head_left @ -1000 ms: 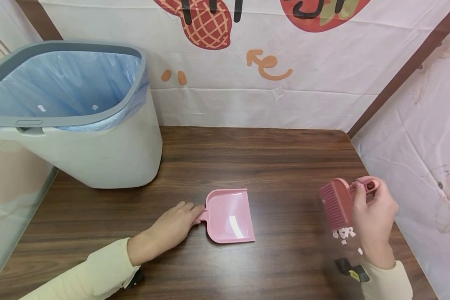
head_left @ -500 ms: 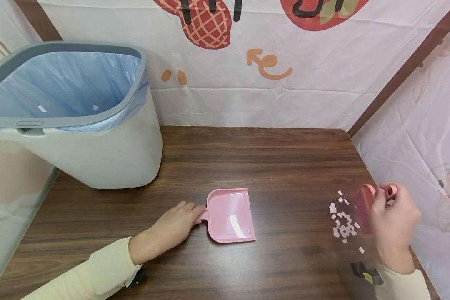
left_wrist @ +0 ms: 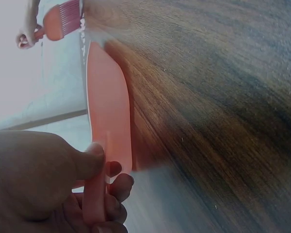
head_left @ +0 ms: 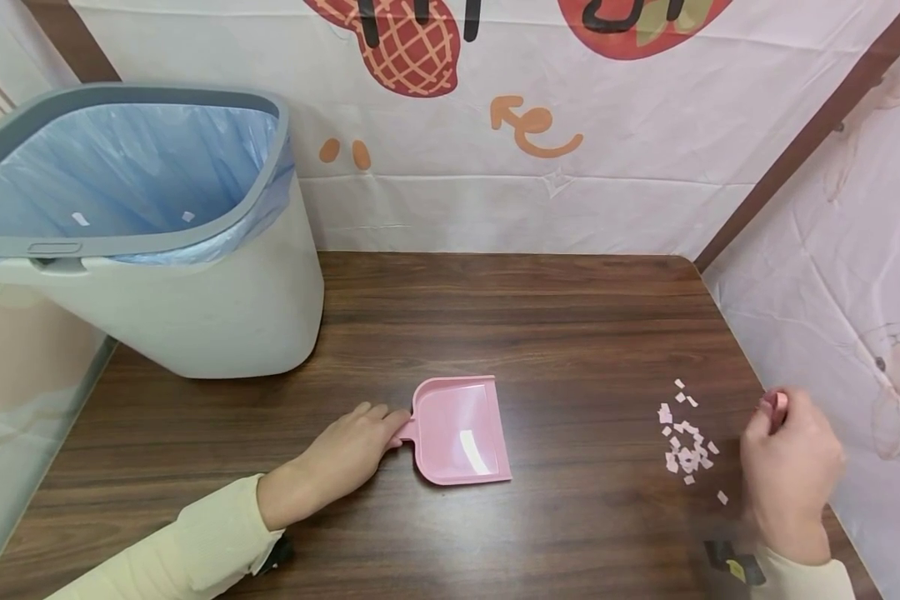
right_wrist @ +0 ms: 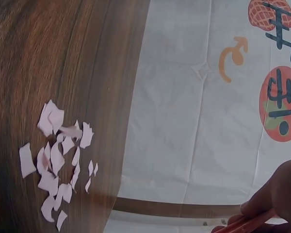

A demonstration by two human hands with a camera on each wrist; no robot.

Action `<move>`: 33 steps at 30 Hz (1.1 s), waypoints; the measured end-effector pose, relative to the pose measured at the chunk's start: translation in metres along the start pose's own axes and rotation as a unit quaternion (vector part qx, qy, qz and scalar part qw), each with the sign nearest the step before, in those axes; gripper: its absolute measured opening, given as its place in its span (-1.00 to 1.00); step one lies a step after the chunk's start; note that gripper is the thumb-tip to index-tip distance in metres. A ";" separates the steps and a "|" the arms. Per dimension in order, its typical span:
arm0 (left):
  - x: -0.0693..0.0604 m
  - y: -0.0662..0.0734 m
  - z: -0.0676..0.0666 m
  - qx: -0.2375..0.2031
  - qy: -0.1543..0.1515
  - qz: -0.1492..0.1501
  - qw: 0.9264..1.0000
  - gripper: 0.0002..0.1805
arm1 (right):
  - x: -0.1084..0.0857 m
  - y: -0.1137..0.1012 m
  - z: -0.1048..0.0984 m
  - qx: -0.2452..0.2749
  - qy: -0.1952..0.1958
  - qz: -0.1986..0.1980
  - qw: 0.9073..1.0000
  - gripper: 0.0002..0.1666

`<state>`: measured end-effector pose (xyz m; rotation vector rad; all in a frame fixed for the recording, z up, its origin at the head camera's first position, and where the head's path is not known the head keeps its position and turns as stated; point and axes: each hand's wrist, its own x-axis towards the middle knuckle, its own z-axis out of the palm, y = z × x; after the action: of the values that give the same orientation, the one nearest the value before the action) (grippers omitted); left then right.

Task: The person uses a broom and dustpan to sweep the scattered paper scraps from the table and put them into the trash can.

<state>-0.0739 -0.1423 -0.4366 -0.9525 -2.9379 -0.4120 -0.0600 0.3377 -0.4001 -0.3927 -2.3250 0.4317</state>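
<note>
My left hand point(head_left: 337, 458) grips the handle of a pink dustpan point(head_left: 453, 408), which lies on the wooden table with its straight edge facing right. In the left wrist view, thumb and fingers close round the handle of the dustpan point(left_wrist: 106, 92). Over at the table's right edge, my right hand point(head_left: 793, 467) holds a pink hand brush point(head_left: 777, 406). Only the handle end shows in the head view; the left wrist view shows the brush's bristles point(left_wrist: 70, 18). Small pale pink paper scraps point(head_left: 686, 454) lie loosely heaped left of the right hand, apart from it.
A tall white bin point(head_left: 247, 317) with a blue liner point(head_left: 157, 158) stands at the table's back left, a couple of scraps inside on the liner. Printed cloth point(head_left: 450, 200) hangs behind the table point(head_left: 510, 308) and along its right side.
My right hand has moved the brush right, off the scraps, and turned it so the head is hidden from above. More of the scraps show. The left hand and dustpan stay put.
</note>
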 end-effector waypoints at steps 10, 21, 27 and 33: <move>0.000 0.000 0.001 -0.002 0.000 -0.007 1.000 -0.71 | -0.003 -0.013 0.006 0.017 -0.011 -0.031 0.999 -0.80; 0.000 0.000 0.000 0.003 -0.001 0.000 1.000 -0.71 | -0.002 -0.034 0.016 0.063 -0.032 -0.046 0.996 -0.87; 0.001 0.002 -0.001 -0.003 0.004 -0.006 1.000 -0.74 | 0.000 -0.045 0.023 0.082 -0.041 -0.060 0.994 -0.89; 0.001 0.001 -0.001 -0.005 0.000 -0.008 1.000 -0.73 | -0.001 -0.059 0.028 0.106 -0.057 -0.061 0.991 -0.95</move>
<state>-0.0739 -0.1414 -0.4352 -0.9301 -2.9488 -0.4277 -0.0878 0.2793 -0.3955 -0.1236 -2.3672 0.6488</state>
